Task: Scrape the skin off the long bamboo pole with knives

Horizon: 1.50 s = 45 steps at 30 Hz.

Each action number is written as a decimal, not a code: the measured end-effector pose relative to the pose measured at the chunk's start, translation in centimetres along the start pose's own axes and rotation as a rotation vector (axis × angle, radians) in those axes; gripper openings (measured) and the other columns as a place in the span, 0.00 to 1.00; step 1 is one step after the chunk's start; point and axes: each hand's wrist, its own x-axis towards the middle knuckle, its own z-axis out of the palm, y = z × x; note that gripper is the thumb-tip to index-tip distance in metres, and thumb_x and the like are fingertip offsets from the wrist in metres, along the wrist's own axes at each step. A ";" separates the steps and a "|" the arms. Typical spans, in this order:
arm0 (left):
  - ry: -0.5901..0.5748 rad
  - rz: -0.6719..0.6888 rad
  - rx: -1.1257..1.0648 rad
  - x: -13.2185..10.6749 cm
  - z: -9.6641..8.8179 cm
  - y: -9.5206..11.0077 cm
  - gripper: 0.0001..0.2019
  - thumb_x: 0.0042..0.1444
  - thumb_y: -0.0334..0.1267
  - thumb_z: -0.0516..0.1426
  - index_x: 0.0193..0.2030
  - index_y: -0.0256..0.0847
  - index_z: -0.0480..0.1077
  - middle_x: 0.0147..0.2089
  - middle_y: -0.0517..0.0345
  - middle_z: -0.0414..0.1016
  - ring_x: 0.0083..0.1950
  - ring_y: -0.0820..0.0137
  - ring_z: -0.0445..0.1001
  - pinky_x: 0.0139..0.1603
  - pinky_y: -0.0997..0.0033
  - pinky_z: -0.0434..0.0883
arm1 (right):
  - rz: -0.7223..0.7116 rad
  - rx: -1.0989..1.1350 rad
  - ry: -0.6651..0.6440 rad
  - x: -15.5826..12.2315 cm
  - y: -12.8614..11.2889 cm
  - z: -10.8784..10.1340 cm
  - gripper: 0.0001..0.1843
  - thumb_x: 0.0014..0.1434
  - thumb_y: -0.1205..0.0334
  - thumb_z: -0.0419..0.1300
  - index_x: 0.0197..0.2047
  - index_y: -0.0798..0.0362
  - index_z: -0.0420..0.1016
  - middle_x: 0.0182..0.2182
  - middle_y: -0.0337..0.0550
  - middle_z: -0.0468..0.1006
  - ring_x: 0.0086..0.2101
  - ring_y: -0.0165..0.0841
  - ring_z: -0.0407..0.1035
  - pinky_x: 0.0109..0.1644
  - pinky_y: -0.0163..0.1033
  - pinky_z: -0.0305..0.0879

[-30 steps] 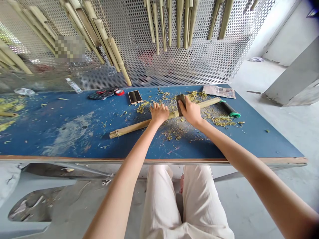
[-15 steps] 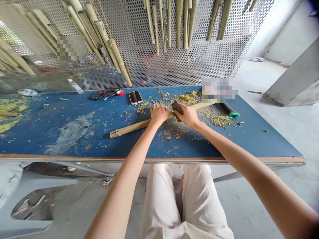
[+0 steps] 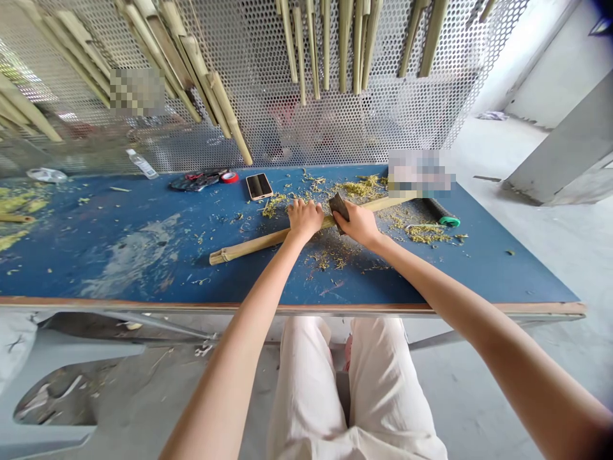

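Note:
A long bamboo stick (image 3: 253, 244) lies slantwise on the blue table (image 3: 143, 255). My left hand (image 3: 305, 218) is closed over the stick near its middle and presses it down. Just to its right, my right hand (image 3: 360, 223) grips a dark sanding block (image 3: 338, 204) held against the stick. Yellow-green shavings (image 3: 330, 255) are strewn about both hands.
At the back of the table lie a phone (image 3: 259, 186), a red tape roll (image 3: 230, 177), dark scissors (image 3: 194, 182) and a small bottle (image 3: 141, 163). A black tool with a green end (image 3: 443, 213) lies right. Bamboo strips (image 3: 211, 96) hang on the perforated metal screen behind.
My right hand with the sanding block has slid left along the stick, close to my left hand. The left hand and the stick have stayed put.

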 end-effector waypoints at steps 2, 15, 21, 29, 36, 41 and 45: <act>0.004 0.006 0.000 0.0 0.0 0.0 0.28 0.71 0.44 0.38 0.58 0.33 0.75 0.63 0.35 0.73 0.69 0.50 0.66 0.70 0.48 0.62 | -0.002 -0.032 -0.004 -0.1 -0.2 -0.1 0.20 0.70 0.53 0.48 0.52 0.57 0.72 0.41 0.56 0.83 0.38 0.44 0.75 0.36 0.38 0.56; 0.017 0.006 -0.009 0.2 0.1 -0.1 0.28 0.70 0.43 0.38 0.57 0.35 0.76 0.62 0.36 0.74 0.67 0.50 0.67 0.68 0.45 0.64 | -0.037 -0.111 0.004 -0.5 -0.6 0.4 0.26 0.70 0.54 0.43 0.61 0.61 0.68 0.39 0.58 0.83 0.35 0.43 0.73 0.36 0.39 0.54; 0.001 0.007 -0.027 0.4 0.3 -0.2 0.29 0.70 0.43 0.38 0.58 0.34 0.76 0.63 0.35 0.73 0.68 0.49 0.66 0.69 0.45 0.63 | -0.050 -0.140 -0.010 -0.6 -0.8 0.2 0.25 0.71 0.55 0.43 0.62 0.61 0.67 0.40 0.58 0.83 0.35 0.43 0.74 0.36 0.38 0.54; 0.016 -0.009 -0.030 0.7 0.3 -0.4 0.29 0.70 0.44 0.38 0.59 0.36 0.76 0.65 0.39 0.72 0.70 0.49 0.63 0.70 0.44 0.62 | -0.049 -0.161 -0.025 -0.7 -1.1 0.1 0.23 0.72 0.55 0.43 0.61 0.59 0.66 0.41 0.57 0.83 0.36 0.42 0.75 0.35 0.38 0.52; 0.014 -0.007 -0.032 0.9 0.2 -0.4 0.29 0.70 0.44 0.38 0.59 0.33 0.75 0.65 0.36 0.72 0.70 0.48 0.63 0.69 0.45 0.62 | -0.050 -0.170 -0.039 -0.6 -1.1 0.0 0.22 0.72 0.56 0.42 0.60 0.59 0.65 0.41 0.56 0.83 0.36 0.41 0.75 0.35 0.38 0.52; 0.010 -0.018 -0.006 1.1 0.0 -0.3 0.30 0.71 0.44 0.37 0.59 0.30 0.75 0.64 0.34 0.72 0.68 0.49 0.65 0.69 0.47 0.62 | -0.052 -0.169 -0.028 -0.4 -0.9 0.4 0.22 0.72 0.56 0.42 0.59 0.59 0.66 0.40 0.56 0.83 0.35 0.41 0.75 0.35 0.38 0.53; 0.013 -0.024 -0.003 1.4 0.0 -0.4 0.30 0.71 0.44 0.38 0.58 0.30 0.75 0.64 0.34 0.73 0.68 0.49 0.65 0.68 0.47 0.63 | -0.049 -0.162 -0.031 -0.3 -1.0 0.3 0.21 0.72 0.56 0.42 0.58 0.59 0.66 0.39 0.57 0.83 0.35 0.41 0.75 0.35 0.38 0.54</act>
